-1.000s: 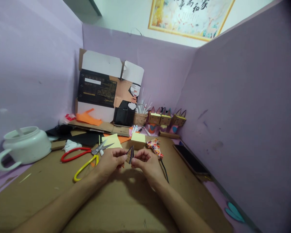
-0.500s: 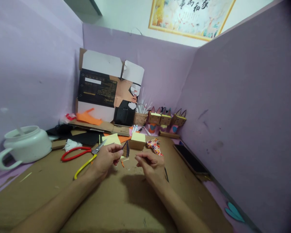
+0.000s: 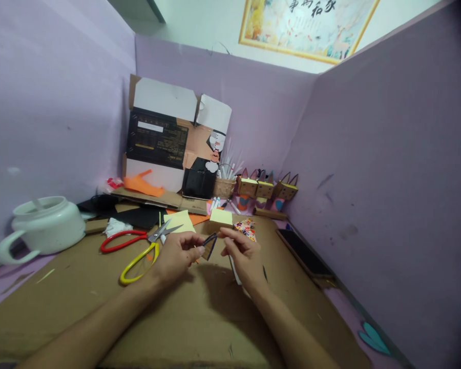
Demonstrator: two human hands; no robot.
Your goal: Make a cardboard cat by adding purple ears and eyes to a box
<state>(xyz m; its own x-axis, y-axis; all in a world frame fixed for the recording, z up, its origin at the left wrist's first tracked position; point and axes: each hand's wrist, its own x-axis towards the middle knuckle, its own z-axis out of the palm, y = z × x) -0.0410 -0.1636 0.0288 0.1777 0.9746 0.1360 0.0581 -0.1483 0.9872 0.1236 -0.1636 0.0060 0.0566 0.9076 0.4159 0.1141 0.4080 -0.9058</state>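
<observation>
A small triangular cardboard piece (image 3: 208, 248) with dark edges is pinched between the thumb and fingers of my left hand (image 3: 182, 252). Just to its right is my right hand (image 3: 245, 252), its thumb and fingertips drawn together near the piece's edge; what they hold, if anything, is too small to make out. A white strip-like object (image 3: 235, 270) shows under my right hand. Scissors (image 3: 152, 245) with one red and one yellow handle lie partly open to the left of my left hand. Behind the hands stands a small cardboard box (image 3: 220, 219) with a yellow top.
A white mug (image 3: 48, 228) stands at the left. A phone (image 3: 302, 252) lies along the right wall. Three cardboard animal figures (image 3: 264, 189) and a cup of white sticks (image 3: 225, 187) stand at the back, beside an unfolded carton (image 3: 157, 138). Floral fabric (image 3: 246, 228) lies behind my right hand.
The cardboard piece has moved right and tilted in my left hand, closer to my right fingertips. The white object under my right hand has come into view. The whole view has shifted slightly.
</observation>
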